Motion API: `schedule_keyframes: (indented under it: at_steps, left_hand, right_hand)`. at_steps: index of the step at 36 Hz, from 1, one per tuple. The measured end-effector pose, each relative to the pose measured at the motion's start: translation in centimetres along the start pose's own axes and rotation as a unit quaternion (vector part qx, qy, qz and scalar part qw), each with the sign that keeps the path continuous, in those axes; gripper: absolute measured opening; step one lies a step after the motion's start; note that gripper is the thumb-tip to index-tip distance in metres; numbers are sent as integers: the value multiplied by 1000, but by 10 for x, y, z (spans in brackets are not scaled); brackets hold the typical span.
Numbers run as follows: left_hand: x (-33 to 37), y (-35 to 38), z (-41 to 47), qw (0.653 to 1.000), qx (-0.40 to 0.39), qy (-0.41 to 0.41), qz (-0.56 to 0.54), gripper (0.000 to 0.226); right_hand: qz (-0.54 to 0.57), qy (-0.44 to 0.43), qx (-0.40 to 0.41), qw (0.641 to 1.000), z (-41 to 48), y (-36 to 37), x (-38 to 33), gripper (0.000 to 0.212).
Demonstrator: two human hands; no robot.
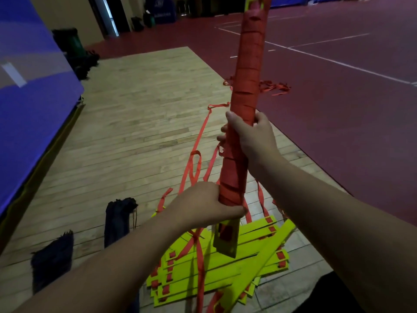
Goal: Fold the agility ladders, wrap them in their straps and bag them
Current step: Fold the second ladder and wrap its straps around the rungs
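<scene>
A person is holding one folded agility ladder [247, 71] upright, bound almost end to end in its red strap. The left hand [203, 204] is gripping its lower part and the right hand [252, 136] is clasping its middle. On the wooden floor [135, 109] below, more yellow-green rungs [225, 267] are lying piled with loose straps [194, 168] beside dark drawstring bags [118, 220], so more wrapping and all the bagging seem to be remaining.

Blue mat [29, 55] L, green bin [70, 41] behind
</scene>
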State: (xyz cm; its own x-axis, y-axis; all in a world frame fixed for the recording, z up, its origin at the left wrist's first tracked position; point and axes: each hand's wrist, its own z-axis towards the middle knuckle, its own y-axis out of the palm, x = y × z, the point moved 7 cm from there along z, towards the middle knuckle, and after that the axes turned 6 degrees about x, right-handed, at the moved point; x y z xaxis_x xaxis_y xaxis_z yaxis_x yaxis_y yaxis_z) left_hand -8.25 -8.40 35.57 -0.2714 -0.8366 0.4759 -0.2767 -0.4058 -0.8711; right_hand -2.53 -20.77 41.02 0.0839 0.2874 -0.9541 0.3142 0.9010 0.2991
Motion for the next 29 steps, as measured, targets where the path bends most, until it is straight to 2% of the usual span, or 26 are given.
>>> schedule_keyframes:
  at_steps: [3,6,8,10,12,15,17,19,20,23,25,29]
  left_hand:
    - [7,-8,-4,980,-66,31,-187,34]
    - [28,-19,-18,927,-134,85,-341,23]
    - [37,-18,-23,901,-173,100,-384,17]
    - [40,-13,-24,891,-197,89,-399,18]
    - [38,-8,-25,885,-219,61,-405,25]
    - [32,-3,-27,878,-268,3,-397,29]
    - [24,-3,-31,886,-301,-39,-351,33]
    - [9,-4,-31,914,-308,-57,-256,58]
    - [3,-6,-29,928,-297,-56,-217,68]
    - [0,-8,-21,959,-229,-32,-166,73]
    - [1,-5,-16,973,-176,-38,-146,80]
    - [8,1,-8,999,-42,5,-23,48]
  right_hand:
    - [109,62,-66,990,-1,6,-8,49]
    - [231,139,-146,952,-5,19,-14,43]
    - [264,197,-214,920,-17,31,-12,49]
    - [255,242,-275,895,-27,39,-5,58]
    - [219,258,-290,895,-30,41,2,61]
    - [136,243,-247,928,-24,35,10,60]
    - [83,212,-197,954,-18,28,12,57]
    - [20,171,-141,975,-11,16,12,56]
    - [-6,150,-117,982,-7,11,11,56]
    - [-68,53,-56,995,10,-3,3,45]
    - [-57,22,-21,998,16,-8,3,36]
    - [16,47,31,998,19,-15,12,31]
